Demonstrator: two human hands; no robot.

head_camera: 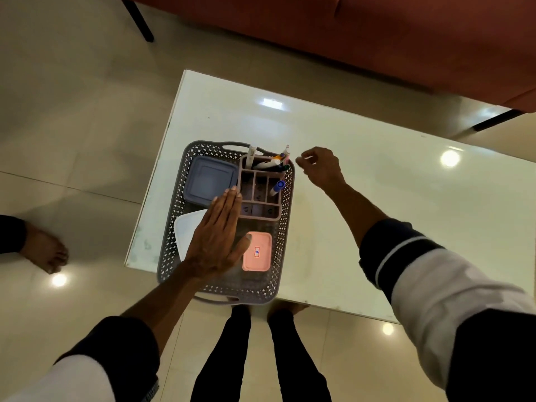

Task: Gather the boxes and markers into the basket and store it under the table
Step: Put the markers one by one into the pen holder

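A grey perforated basket (285, 224) sits at the near left corner of the white table (377, 175). Inside it lie a blue-grey box (207, 179), a white box (185, 232), a pink box (257, 250) and a pink divided organiser (261, 198) with several markers (274, 162) standing in its far slot and a blue-capped marker (278, 187) in a side slot. My left hand (216, 239) hovers flat over the basket, fingers straight, covering part of the white box. My right hand (320, 168) is just right of the basket's far corner, fingers loosely curled, holding nothing.
A rust-coloured sofa (377, 33) with black legs stands beyond the table. Another person's bare foot (45, 252) is on the tiled floor at left. My own legs stand at the table's near edge below the basket.
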